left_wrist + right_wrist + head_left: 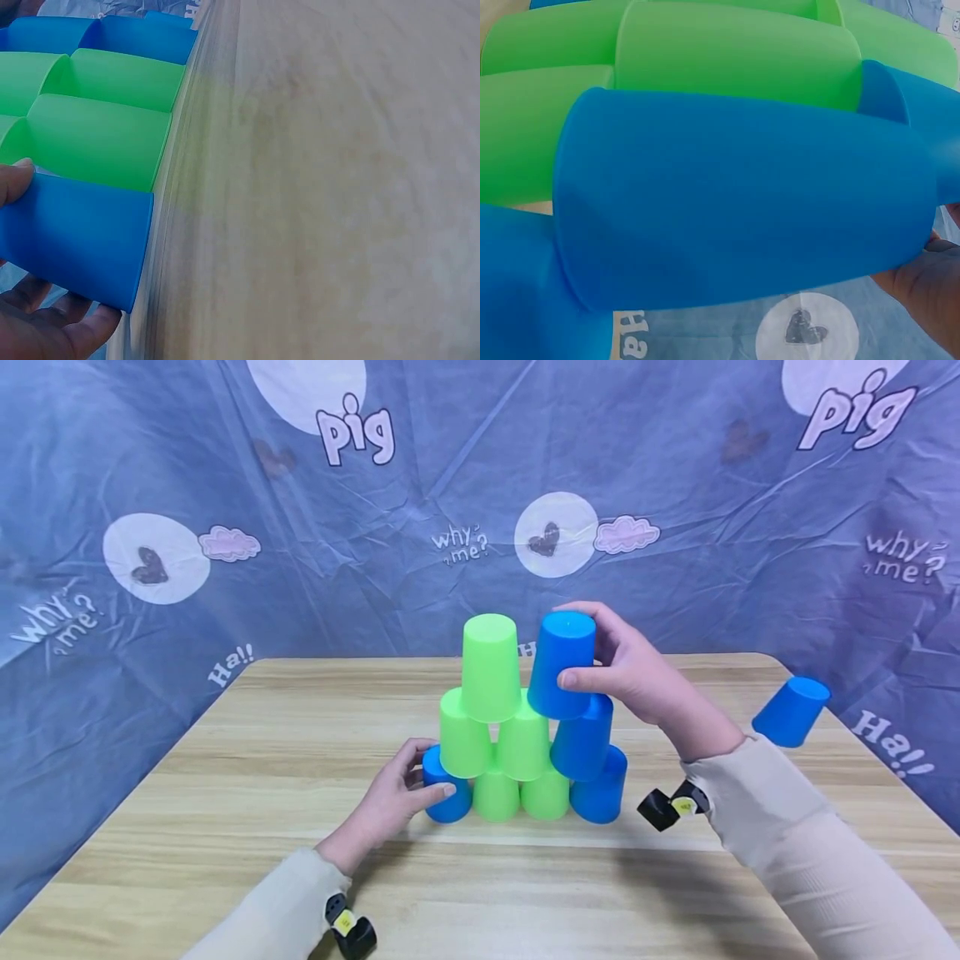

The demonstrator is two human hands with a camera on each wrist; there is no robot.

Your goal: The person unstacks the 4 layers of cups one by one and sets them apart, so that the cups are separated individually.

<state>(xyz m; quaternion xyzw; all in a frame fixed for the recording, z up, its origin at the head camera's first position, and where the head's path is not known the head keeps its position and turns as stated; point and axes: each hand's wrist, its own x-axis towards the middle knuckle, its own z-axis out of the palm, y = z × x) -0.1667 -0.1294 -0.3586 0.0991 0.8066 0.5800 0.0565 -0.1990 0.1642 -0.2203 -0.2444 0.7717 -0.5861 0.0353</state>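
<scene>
The right hand [637,675] pinches a round, upside-down blue plastic cup [557,664] at the top row's right end and should let go slowly and gently, while the left hand [393,795], fingers curled, holds the round bottom-left blue plastic cup [452,811] still.

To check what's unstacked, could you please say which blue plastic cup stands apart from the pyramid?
The blue plastic cup alone near the wooden table's right edge; all others are in the green-and-blue pyramid or the right grip.
</scene>
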